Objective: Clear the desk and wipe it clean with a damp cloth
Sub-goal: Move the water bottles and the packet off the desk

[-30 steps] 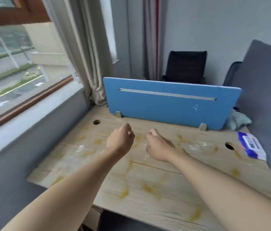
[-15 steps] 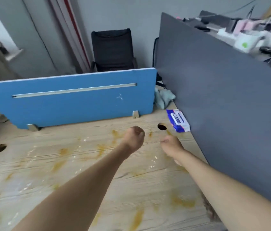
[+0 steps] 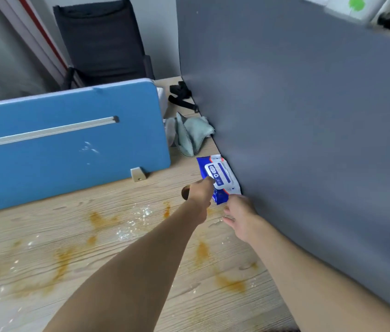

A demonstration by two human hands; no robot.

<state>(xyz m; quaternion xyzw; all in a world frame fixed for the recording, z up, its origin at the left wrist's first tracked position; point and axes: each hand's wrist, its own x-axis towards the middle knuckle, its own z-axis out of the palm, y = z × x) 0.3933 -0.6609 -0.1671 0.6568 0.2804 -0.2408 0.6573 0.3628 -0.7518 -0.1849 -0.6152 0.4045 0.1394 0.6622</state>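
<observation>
The left hand (image 3: 200,191) touches the pack (image 3: 221,174), fingers curled; whether it pinches, I cannot tell. The right hand (image 3: 239,215), relaxed, is just right of it. The cloth (image 3: 192,133) lies beyond both on the desk (image 3: 117,236).

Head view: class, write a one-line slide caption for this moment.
Left hand and right hand meet at the wipes pack beside the grey partition on a stained desk.

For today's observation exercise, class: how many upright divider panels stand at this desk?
2. A blue panel stands along the far edge of the desk; a grey panel runs along its right side. Others may lie outside the view.
</observation>
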